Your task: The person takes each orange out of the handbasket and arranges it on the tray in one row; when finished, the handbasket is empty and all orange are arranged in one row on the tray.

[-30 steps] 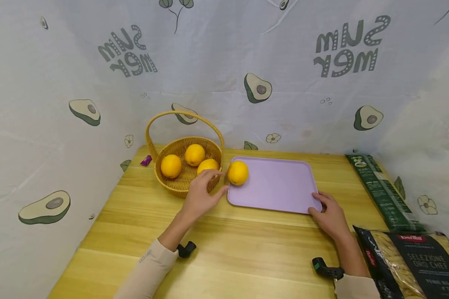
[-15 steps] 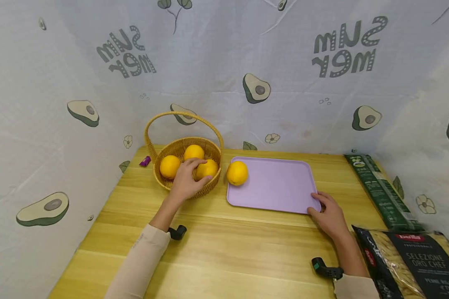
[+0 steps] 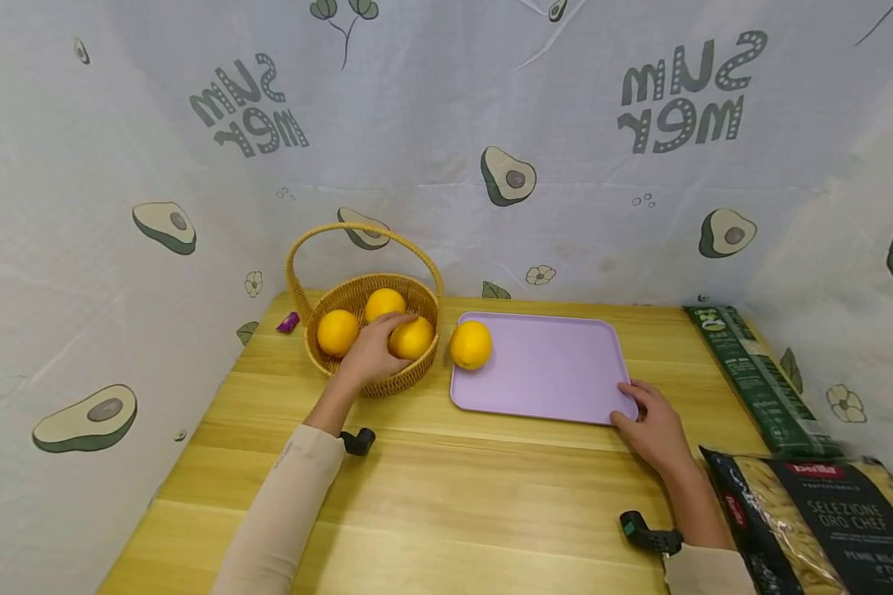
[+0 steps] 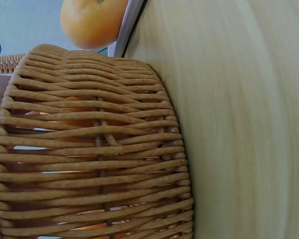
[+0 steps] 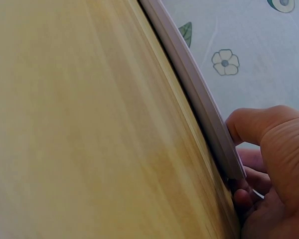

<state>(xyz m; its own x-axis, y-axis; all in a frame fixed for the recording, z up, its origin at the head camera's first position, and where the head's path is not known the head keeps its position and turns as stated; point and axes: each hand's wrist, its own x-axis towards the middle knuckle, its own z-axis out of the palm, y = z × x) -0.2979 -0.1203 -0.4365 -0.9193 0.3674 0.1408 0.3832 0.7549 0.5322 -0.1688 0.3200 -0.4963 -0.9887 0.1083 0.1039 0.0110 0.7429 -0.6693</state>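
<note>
In the head view my left hand (image 3: 372,354) reaches into the wicker basket (image 3: 357,291) and grips the orange (image 3: 415,338) on its right side, fingers over the far side and thumb at the near side. Two other oranges sit in the basket, a left orange (image 3: 337,333) and a back orange (image 3: 384,304). One more orange (image 3: 471,345) rests on the left end of the lilac tray (image 3: 554,364). My right hand (image 3: 653,426) holds the tray's near right corner. In the left wrist view the basket's woven wall (image 4: 94,149) hides most of that hand.
A green package (image 3: 762,380) lies along the table's right edge, with a bag of penne pasta (image 3: 826,512) nearer to me. A small purple wrapped item (image 3: 288,322) lies left of the basket. A printed cloth (image 3: 432,124) hangs behind the wooden table (image 3: 446,504).
My left hand has moved left from beside the tray's orange into the basket, and its fingers have come around the right orange there. The right hand stays at the tray corner.
</note>
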